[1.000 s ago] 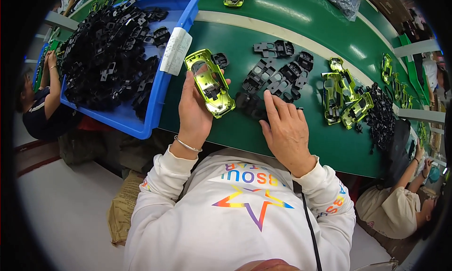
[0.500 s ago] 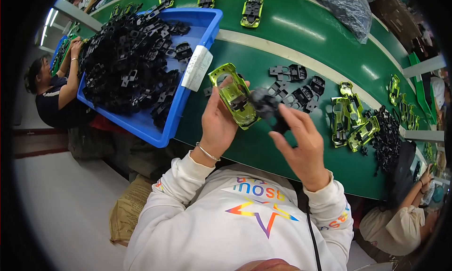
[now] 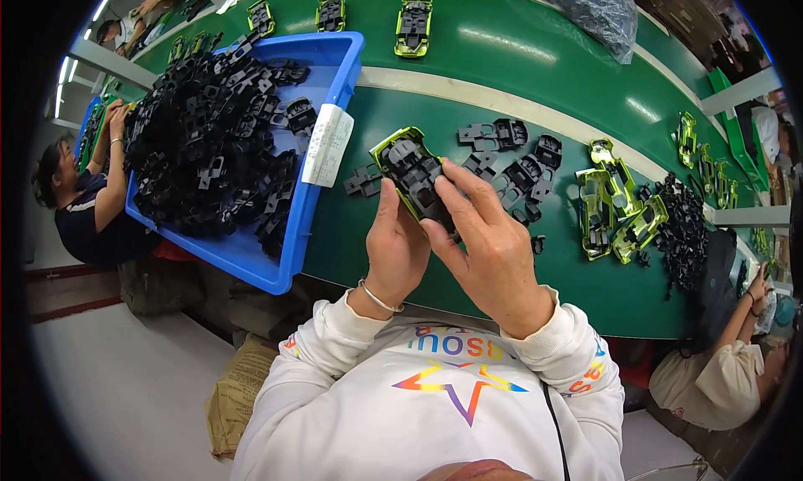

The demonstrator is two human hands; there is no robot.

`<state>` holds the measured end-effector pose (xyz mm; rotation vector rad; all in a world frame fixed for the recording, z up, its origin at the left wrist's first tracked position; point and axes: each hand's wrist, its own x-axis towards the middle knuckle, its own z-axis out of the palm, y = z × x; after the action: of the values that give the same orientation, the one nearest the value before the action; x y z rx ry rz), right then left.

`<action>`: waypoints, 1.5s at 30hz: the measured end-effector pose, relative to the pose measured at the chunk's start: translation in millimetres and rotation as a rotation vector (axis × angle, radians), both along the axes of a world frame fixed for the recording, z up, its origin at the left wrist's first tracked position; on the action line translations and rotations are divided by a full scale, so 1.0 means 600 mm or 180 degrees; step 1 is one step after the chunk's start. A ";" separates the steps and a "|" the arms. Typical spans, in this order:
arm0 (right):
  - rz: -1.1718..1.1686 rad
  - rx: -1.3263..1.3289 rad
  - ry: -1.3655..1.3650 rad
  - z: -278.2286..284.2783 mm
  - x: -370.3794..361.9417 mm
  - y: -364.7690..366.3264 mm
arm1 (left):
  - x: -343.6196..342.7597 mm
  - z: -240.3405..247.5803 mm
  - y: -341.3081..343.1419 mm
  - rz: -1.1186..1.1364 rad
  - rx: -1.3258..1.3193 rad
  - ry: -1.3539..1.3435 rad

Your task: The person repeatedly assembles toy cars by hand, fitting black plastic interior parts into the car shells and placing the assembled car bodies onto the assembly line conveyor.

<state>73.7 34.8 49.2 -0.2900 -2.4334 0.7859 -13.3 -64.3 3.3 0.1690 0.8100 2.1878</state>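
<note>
My left hand (image 3: 396, 251) holds a shiny yellow-green toy car body (image 3: 406, 135) from below, its open underside facing up. A black plastic car interior (image 3: 416, 167) lies inside the shell and covers most of it. The fingers of my right hand (image 3: 495, 259) are closed on that black piece at its right side, thumb near the lower end. On the green bench just beyond my hands lie several loose black interior pieces (image 3: 525, 180), and one grey-black piece (image 3: 363, 181) sits left of the car body.
To the left stands a blue bin (image 3: 288, 268) heaped with black interiors. Several green car bodies (image 3: 595, 213) and a pile of small black parts (image 3: 682, 230) lie at the right. Assembled cars (image 3: 413, 28) sit on the far green strip. Co-workers (image 3: 92, 188) sit on both sides.
My right hand has moved left and brought the black interior into the car body. Earlier the piece was apart from the shell, at its right. The view has shifted slightly.
</note>
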 end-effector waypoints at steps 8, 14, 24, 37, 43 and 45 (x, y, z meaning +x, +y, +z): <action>0.0014 0.0374 0.0031 0.006 0.001 0.004 | -0.003 -0.010 0.000 -0.0043 0.0212 -0.0049; 0.0082 0.0360 0.0130 -0.006 0.006 0.003 | -0.001 -0.001 0.002 -0.0213 -0.0010 0.0124; 0.0445 0.0114 0.0128 0.015 0.015 0.015 | 0.006 0.011 0.009 -0.0248 -0.0214 0.0355; 0.0371 0.0320 -0.0069 0.024 0.029 0.018 | 0.007 0.011 0.014 -0.0325 -0.0331 0.0331; 0.0427 0.0308 0.0018 0.023 0.015 0.016 | 0.001 0.006 0.014 -0.0449 -0.0437 0.0489; 0.0359 0.0257 0.0035 0.021 0.009 0.013 | -0.003 0.005 0.014 -0.0531 -0.0393 0.0581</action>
<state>79.4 42.6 61.7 -0.1179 -2.4813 0.7325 -14.9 -56.1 6.3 0.3655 0.9932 1.9796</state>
